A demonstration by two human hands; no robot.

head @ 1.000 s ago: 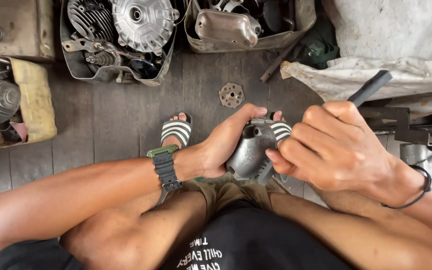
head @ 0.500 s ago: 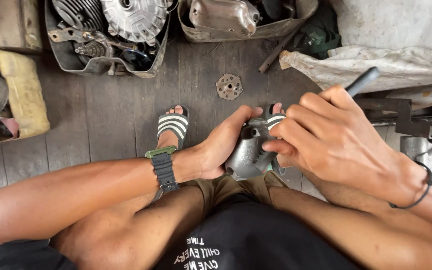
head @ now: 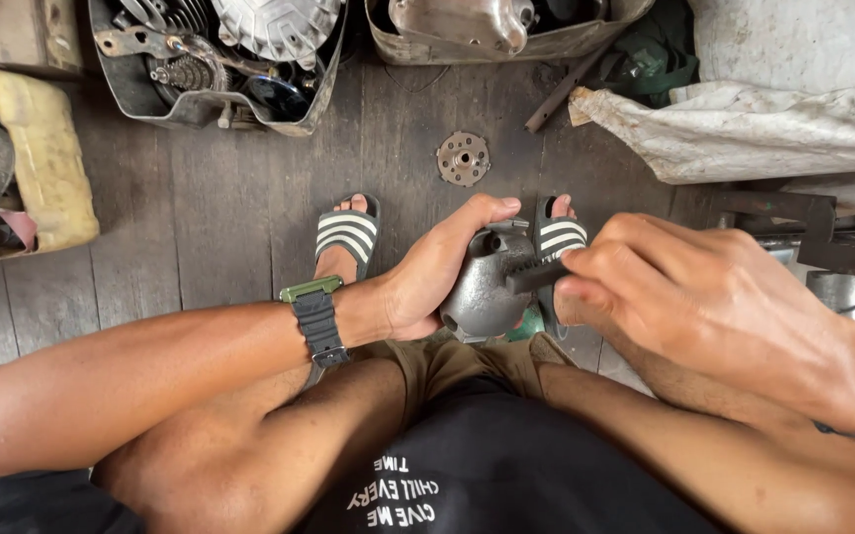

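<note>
Two trays (head: 200,104) beyond metal casing (head: 482,287).

A floor of worn grey wooden planks (head: 210,208) is being used as the work surface. A small round perforated metal disc (head: 464,158) is lying flat on it, with two dented metal trays of engine parts (head: 220,59) (head: 496,30) and a yellowed container (head: 37,168) being kept along the far and left edges. A dirty white cloth (head: 744,129) is being left spread at the right, beside a dark metal bar (head: 561,91).
</note>
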